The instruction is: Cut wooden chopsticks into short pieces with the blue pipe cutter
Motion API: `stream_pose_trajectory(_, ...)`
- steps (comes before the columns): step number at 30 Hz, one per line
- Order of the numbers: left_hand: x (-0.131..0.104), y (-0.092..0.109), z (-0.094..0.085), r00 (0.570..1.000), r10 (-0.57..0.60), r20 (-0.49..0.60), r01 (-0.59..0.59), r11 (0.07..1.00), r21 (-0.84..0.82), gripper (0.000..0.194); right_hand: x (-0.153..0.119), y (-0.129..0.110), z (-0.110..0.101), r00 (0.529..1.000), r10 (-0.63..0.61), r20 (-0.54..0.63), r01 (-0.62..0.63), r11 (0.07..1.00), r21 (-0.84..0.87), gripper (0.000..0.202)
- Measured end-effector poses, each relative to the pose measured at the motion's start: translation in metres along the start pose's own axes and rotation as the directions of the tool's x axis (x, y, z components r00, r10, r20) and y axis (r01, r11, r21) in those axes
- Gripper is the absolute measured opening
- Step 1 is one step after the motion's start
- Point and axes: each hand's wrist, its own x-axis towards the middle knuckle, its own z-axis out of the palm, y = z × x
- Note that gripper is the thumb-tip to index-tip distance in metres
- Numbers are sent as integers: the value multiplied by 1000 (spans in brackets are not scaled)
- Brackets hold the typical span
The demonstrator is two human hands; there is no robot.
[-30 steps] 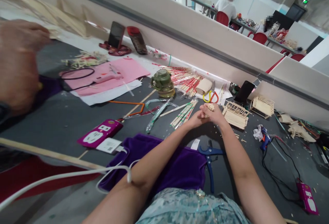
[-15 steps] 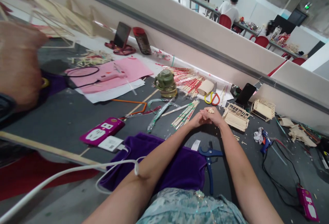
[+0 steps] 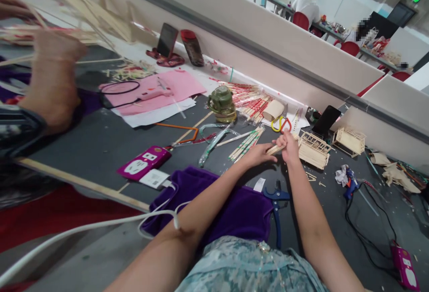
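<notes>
My left hand (image 3: 260, 154) is wrapped round a small bundle of pale wooden sticks (image 3: 275, 150) above the dark table. At the bundle's other side, the fingers of my right hand (image 3: 288, 145) are closed on the same sticks. Just right of my hands stands a small stick-built model (image 3: 313, 150). Wrapped chopsticks with green marks (image 3: 246, 143) lie to the left of them. Scissors with yellow and red handles (image 3: 281, 124) rest behind my right hand. Nearer my body, a blue cutter (image 3: 276, 196) lies beside a purple cloth (image 3: 231, 207).
Another person's arm (image 3: 53, 86) reaches in at the left. A green jar (image 3: 221, 104), pink glue gun (image 3: 154, 93) and magenta power strip (image 3: 143, 162) are on the table (image 3: 100, 149). A second model (image 3: 349, 141) and a blue glue gun (image 3: 351, 188) sit right.
My hands were clasped together; now they are slightly apart and the stick bundle shows between them. The other person's arm has shifted, with more of it visible. The view has turned slightly left.
</notes>
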Motion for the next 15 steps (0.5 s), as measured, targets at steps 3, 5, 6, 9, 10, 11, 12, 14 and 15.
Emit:
stream_pose_trajectory(3, -17, -4, -27, 964, -235, -126, 267, 857, 441, 24, 8, -13, -9, 978, 178, -106, -155, 968, 198, 62)
stream_pose_trajectory(5, -25, -7, -38, 936, -307, -174, 353, 785, 509, 21, 16, -13, -14, 931, 338, -137, -302, 925, 232, 60)
stream_pose_trajectory(6, -28, -8, -41, 927, -326, -187, 375, 764, 525, 21, 20, -10, -14, 914, 381, -142, -343, 910, 233, 59)
stream_pose_trajectory(9, -31, -11, -41, 918, -339, -205, 395, 734, 553, 22, 31, 12, -9, 875, 459, -153, -423, 880, 217, 51)
stream_pose_trajectory(10, -30, -11, -40, 916, -343, -209, 400, 725, 561, 22, 34, 20, -5, 864, 478, -162, -444, 872, 206, 47)
stream_pose_trajectory(11, -30, -11, -40, 914, -347, -212, 404, 717, 568, 20, 38, 29, -2, 853, 492, -176, -460, 867, 192, 43)
stream_pose_trajectory(12, -30, -11, -40, 912, -350, -214, 408, 711, 572, 20, 41, 37, 1, 845, 497, -195, -469, 866, 176, 39)
stream_pose_trajectory(14, -28, -10, -40, 910, -354, -217, 412, 705, 577, 19, 47, 51, 5, 842, 483, -242, -463, 876, 137, 33)
stream_pose_trajectory(15, -28, -10, -41, 909, -354, -220, 414, 705, 576, 19, 49, 56, 6, 846, 463, -265, -450, 886, 114, 30)
